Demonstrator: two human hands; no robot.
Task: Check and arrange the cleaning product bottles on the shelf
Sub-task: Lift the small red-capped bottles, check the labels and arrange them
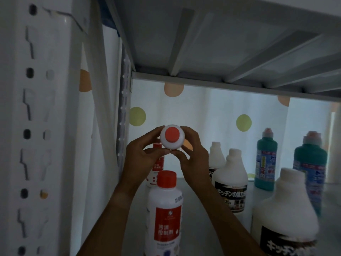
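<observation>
Gripping a red-capped bottle — left hand, right hand.

The near bottle is white with a red cap and label; the far curtain has orange and green dots.

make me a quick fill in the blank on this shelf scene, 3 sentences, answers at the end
1. Both hands, left hand and right hand, hold up one bottle whose cap end, facing the camera, is ____.
2. The two teal bottles stand at the ____ side of the shelf.
3. The curtain behind the shelf is patterned with coloured ____.

Answers: red; right; dots
</observation>
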